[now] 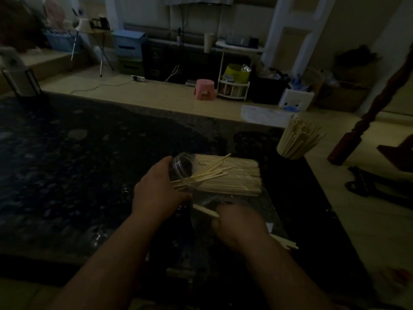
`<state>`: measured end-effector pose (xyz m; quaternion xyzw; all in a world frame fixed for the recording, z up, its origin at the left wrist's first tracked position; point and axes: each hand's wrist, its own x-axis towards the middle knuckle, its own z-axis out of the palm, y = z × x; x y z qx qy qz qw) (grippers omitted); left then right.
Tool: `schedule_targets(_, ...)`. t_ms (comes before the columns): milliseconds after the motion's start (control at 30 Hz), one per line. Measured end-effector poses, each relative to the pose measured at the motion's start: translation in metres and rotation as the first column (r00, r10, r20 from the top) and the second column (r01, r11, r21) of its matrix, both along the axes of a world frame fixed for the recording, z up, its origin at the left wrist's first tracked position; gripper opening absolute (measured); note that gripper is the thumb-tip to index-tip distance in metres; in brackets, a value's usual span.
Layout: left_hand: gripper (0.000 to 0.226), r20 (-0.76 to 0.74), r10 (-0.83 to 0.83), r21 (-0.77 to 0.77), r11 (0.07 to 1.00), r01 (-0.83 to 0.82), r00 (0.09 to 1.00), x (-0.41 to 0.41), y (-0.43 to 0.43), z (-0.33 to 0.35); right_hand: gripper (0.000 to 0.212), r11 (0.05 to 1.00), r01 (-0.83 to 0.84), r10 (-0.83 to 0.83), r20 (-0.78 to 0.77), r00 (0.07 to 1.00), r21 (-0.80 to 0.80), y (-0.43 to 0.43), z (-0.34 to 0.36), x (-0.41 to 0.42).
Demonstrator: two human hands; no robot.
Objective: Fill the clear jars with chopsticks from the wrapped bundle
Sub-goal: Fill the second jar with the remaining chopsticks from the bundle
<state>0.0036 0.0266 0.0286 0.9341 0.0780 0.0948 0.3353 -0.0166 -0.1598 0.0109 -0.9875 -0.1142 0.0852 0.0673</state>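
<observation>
Head view shows a dark speckled surface [67, 164] on which all the work is laid out, in dim light. Across its middle the wrapped bundle [237, 180] of pale wooden chopsticks is seen lying flat, its thick stack barely reduced. What may be its clear wrapping is faintly made out just in front of it, though the poor light leaves that uncertain.

Well apart, at the far right edge of the surface, a filled jar [292, 142] is stood upright, packed with chopsticks that fan out above its rim. That one is judged to be done.

A second clear container, the tilted jar [184, 164], is held on its side against the near left end of the bundle, with its mouth turned towards the stack. It is gripped around its body by the left hand [156, 191], fingers curled over it. Only a few loose chopsticks [207, 173] are lodged in it so far, their ends sticking out past the mouth and across the bundle's top.

The right hand [239, 222] is clenched around a small handful [205, 211] of chopsticks, whose ends show on both sides of the fist, near the jar's mouth.

By this reckoning one jar is finished, the second is hardly begun, and most of the bundle is left to be moved. No other empty jars are visible.
</observation>
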Motion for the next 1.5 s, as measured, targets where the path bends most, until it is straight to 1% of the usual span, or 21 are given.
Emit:
schedule_targets(67, 0.107, 0.000, -0.010, 0.021, 1.000, 0.010, 1.000, -0.001, -0.001, -0.001, 0.032, 1.000, 0.011, -0.011, -0.033, 0.999, -0.012, -0.002, 0.016, -0.010)
schedule_targets(100, 0.107, 0.000, -0.009, 0.028, 1.000, 0.009, 1.000, -0.001, -0.001, -0.001, 0.031, 1.000, 0.001, -0.002, -0.021, 1.000, -0.017, -0.002, 0.022, -0.013)
schedule_targets(267, 0.103, 0.013, 0.001, 0.048, 0.999, -0.002, 1.000, -0.003, -0.003, -0.006, 0.027, 0.994, -0.106, 0.104, 0.130, 0.986, 0.005, -0.003, 0.047, -0.025)
schedule_targets(333, 0.099, 0.013, 0.007, 0.056, 0.998, -0.008, 1.000, -0.004, -0.005, -0.007, 0.026, 0.992, -0.126, 0.119, 0.269, 0.956, 0.007, -0.005, 0.052, -0.025)
schedule_targets(400, 0.099, 0.009, 0.002, 0.087, 0.996, -0.003, 1.000, -0.004, -0.006, -0.009, 0.029, 0.993, -0.115, 0.087, 0.509, 0.856, 0.024, -0.010, 0.050, -0.017)
schedule_targets(433, 0.099, 0.014, -0.005, 0.099, 0.995, 0.004, 1.000, -0.005, -0.006, -0.010, 0.032, 0.988, -0.129, 0.051, 0.611, 0.790, 0.085, -0.013, 0.049, -0.013)
schedule_targets(467, 0.100, 0.020, -0.013, 0.104, 0.995, 0.011, 1.000, -0.005, -0.006, -0.011, 0.036, 0.969, -0.184, 0.015, 0.706, 0.708, 0.163, -0.018, 0.048, -0.010)
schedule_targets(533, 0.101, 0.025, -0.023, 0.109, 0.994, 0.020, 0.999, -0.004, -0.005, -0.012, 0.042, 0.924, -0.279, -0.033, 0.783, 0.622, 0.260, -0.025, 0.046, -0.008)
schedule_targets(567, 0.101, 0.027, -0.026, 0.113, 0.993, 0.023, 0.999, -0.004, -0.004, -0.012, 0.042, 0.913, -0.292, -0.055, 0.796, 0.603, 0.284, -0.025, 0.049, -0.010)
schedule_targets(700, 0.099, 0.027, -0.024, 0.120, 0.993, 0.020, 0.999, 0.000, -0.003, -0.013, 0.048, 0.861, -0.308, -0.156, 0.786, 0.599, 0.405, -0.022, 0.043, -0.011)
schedule_targets(767, 0.099, 0.025, -0.020, 0.125, 0.992, 0.017, 0.999, 0.001, -0.003, -0.013, 0.045, 0.846, -0.317, -0.174, 0.785, 0.595, 0.429, -0.020, 0.039, -0.007)
schedule_targets(800, 0.100, 0.021, -0.018, 0.126, 0.992, 0.016, 1.000, 0.001, -0.003, -0.013, 0.040, 0.835, -0.320, -0.188, 0.779, 0.598, 0.447, -0.019, 0.038, -0.005)
schedule_targets(833, 0.100, 0.019, -0.020, 0.128, 0.992, 0.017, 1.000, 0.001, -0.003, -0.014, 0.036, 0.807, -0.322, -0.225, 0.762, 0.608, 0.495, -0.018, 0.037, -0.005)
schedule_targets(900, 0.102, 0.015, -0.023, 0.134, 0.991, 0.021, 1.000, 0.000, -0.003, -0.014, 0.034, 0.710, -0.330, -0.327, 0.707, 0.628, 0.622, -0.015, 0.036, -0.006)
schedule_targets(1000, 0.102, 0.006, -0.026, 0.131, 0.991, 0.025, 1.000, -0.001, -0.005, -0.012, 0.038, 0.605, -0.394, -0.412, 0.695, 0.589, 0.692, -0.013, 0.040, -0.009)
schedule_targets(1100, 0.104, -0.005, -0.032, 0.135, 0.990, 0.032, 0.999, -0.002, -0.006, -0.010, 0.035, 0.608, -0.424, -0.432, 0.728, 0.532, 0.671, -0.013, 0.043, -0.010)
schedule_targets(1200, 0.104, -0.011, -0.027, 0.136, 0.990, 0.029, 1.000, -0.003, -0.006, -0.008, 0.032, 0.605, -0.406, -0.473, 0.720, 0.508, 0.685, -0.012, 0.042, -0.010)
schedule_targets(1267, 0.103, 0.001, -0.020, 0.132, 0.991, 0.020, 1.000, -0.003, -0.006, -0.008, 0.032, 0.583, -0.387, -0.507, 0.692, 0.514, 0.714, -0.011, 0.041, -0.010)
schedule_targets(1367, 0.101, 0.008, -0.023, 0.123, 0.992, 0.022, 1.000, -0.003, -0.006, -0.008, 0.041, 0.581, -0.340, -0.548, 0.665, 0.508, 0.739, -0.010, 0.039, -0.007)
schedule_targets(1400, 0.101, 0.010, -0.027, 0.123, 0.992, 0.026, 1.000, -0.003, -0.006, -0.007, 0.041, 0.573, -0.332, -0.559, 0.654, 0.510, 0.749, -0.011, 0.039, -0.006)
schedule_targets(1500, 0.100, 0.010, -0.027, 0.130, 0.991, 0.026, 1.000, -0.003, -0.006, -0.007, 0.032, 0.495, -0.341, -0.575, 0.596, 0.560, 0.799, -0.012, 0.037, -0.003)
